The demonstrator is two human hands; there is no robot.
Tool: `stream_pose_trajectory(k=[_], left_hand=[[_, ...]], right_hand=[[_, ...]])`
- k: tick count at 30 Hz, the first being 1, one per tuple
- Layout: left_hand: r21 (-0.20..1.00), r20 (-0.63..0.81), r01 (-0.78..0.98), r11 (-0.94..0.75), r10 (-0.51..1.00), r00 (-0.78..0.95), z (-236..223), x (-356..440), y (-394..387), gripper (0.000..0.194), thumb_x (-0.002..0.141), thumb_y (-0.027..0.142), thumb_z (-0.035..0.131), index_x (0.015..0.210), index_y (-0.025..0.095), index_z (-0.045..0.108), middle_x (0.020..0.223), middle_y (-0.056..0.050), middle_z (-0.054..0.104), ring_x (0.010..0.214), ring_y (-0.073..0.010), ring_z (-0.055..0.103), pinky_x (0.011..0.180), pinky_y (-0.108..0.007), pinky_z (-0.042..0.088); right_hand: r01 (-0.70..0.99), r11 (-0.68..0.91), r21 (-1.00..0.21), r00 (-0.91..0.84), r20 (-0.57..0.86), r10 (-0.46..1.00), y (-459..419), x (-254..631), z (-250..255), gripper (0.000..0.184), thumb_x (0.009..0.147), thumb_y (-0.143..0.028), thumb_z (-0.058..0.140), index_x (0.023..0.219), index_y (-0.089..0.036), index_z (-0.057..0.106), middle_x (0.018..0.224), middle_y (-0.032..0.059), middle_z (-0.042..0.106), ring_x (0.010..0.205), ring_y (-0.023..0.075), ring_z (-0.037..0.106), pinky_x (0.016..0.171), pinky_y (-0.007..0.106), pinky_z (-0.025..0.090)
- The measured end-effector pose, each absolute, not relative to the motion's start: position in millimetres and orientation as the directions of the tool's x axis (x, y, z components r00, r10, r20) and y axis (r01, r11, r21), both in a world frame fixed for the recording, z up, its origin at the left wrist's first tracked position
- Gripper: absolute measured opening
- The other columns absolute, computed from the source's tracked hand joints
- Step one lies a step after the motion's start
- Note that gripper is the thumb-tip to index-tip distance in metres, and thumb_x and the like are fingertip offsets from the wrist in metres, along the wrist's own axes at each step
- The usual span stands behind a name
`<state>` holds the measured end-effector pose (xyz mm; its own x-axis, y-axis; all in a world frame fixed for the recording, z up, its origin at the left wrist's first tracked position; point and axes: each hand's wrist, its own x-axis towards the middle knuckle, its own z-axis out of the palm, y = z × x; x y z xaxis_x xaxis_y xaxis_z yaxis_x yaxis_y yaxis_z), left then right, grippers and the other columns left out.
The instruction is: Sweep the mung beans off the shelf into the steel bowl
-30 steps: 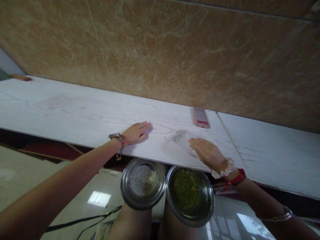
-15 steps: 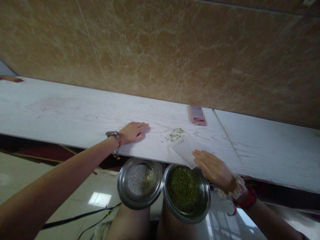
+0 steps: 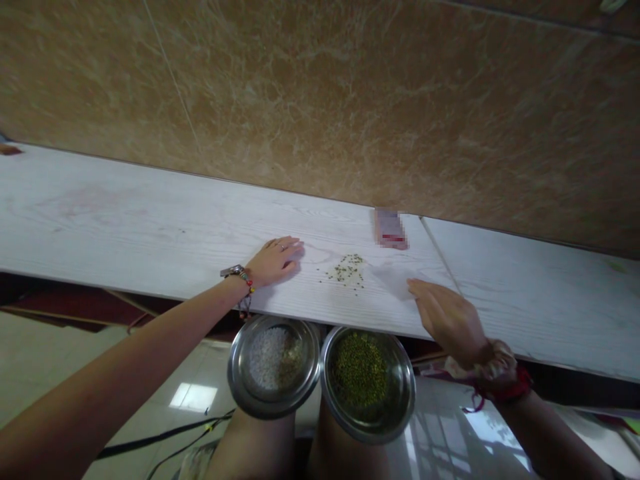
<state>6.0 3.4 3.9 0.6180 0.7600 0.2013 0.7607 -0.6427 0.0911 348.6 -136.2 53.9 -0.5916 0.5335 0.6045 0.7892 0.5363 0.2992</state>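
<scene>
My left hand [image 3: 274,260] lies palm down on the white wood-grain board [image 3: 190,233], fingers stretched out and nothing in them. To its right, small green beans [image 3: 347,270] and some pale grains lie scattered together. My right hand [image 3: 450,323] has its fingers pressed together at the edge of a thin whitish sheet [image 3: 393,277], blurred and hard to tell from the board. Its kind does not show. Below the board's front edge, a steel bowl [image 3: 411,393] holds green beans. Beside it, another steel bowl [image 3: 235,387] contains white grains with a yellowish patch.
A pixelated small object [image 3: 391,228] stands at the back of the board, against the brown marbled wall [image 3: 320,100]. Both bowls rest on my legs [image 3: 260,443]. Black cables [image 3: 165,437] run over the glossy tiled floor at lower left.
My right hand has moved right with the whitish sheet, away from the scattered beans. A few beans lie nearer the front edge. My left hand has stayed on the board.
</scene>
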Motion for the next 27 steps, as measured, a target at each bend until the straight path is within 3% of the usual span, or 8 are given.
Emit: stream_pose_trajectory(k=[7, 10, 19, 27], left_hand=[[0.144, 0.148, 0.743, -0.654, 0.756, 0.637, 4.7, 6.9, 3.9, 0.041, 0.091, 0.031, 0.034, 0.127, 0.018, 0.048, 0.142, -0.009, 0.048, 0.132, -0.0241, 0.042, 0.107, -0.044, 0.036], [0.151, 0.151, 0.745, -0.650, 0.760, 0.633, 5.1, 7.3, 3.3, 0.041, 0.090, 0.030, 0.034, 0.127, 0.018, 0.049, 0.142, -0.010, 0.049, 0.131, -0.0243, 0.043, 0.106, -0.044, 0.036], [0.174, 0.182, 0.729, -0.662, 0.749, 0.637, 4.6, 5.3, 2.9, 0.039, 0.091, 0.030, 0.037, 0.127, 0.022, 0.049, 0.141, -0.007, 0.050, 0.129, -0.0237, 0.045, 0.106, -0.044, 0.037], [0.179, 0.151, 0.737, -0.651, 0.759, 0.633, 6.4, 5.8, 3.0, 0.040, 0.090, 0.028, 0.037, 0.126, 0.018, 0.050, 0.143, -0.009, 0.048, 0.132, -0.0245, 0.043, 0.107, -0.046, 0.034]], right_hand=[[0.747, 0.592, 0.302, -0.651, 0.512, 0.561, -142.1, 340.7, 52.2, 0.034, 0.085, -0.001, 0.041, 0.102, -0.014, 0.068, 0.095, 0.0124, 0.073, 0.090, 0.0220, 0.068, 0.080, 0.034, 0.056], [0.735, 0.589, 0.336, -0.666, 0.518, 0.537, -147.6, 342.3, 56.7, 0.032, 0.086, -0.002, 0.041, 0.099, -0.013, 0.068, 0.093, 0.0132, 0.073, 0.087, 0.0219, 0.068, 0.078, 0.034, 0.056], [0.792, 0.539, 0.286, -0.598, 0.539, 0.593, -132.9, 335.0, 56.6, 0.035, 0.085, -0.002, 0.041, 0.103, -0.015, 0.068, 0.095, 0.0119, 0.073, 0.091, 0.0220, 0.067, 0.080, 0.035, 0.055], [0.697, 0.629, 0.344, -0.703, 0.496, 0.509, -139.3, 334.0, 68.1, 0.036, 0.084, 0.001, 0.039, 0.097, -0.016, 0.067, 0.092, 0.0116, 0.073, 0.089, 0.0211, 0.068, 0.078, 0.035, 0.056]])
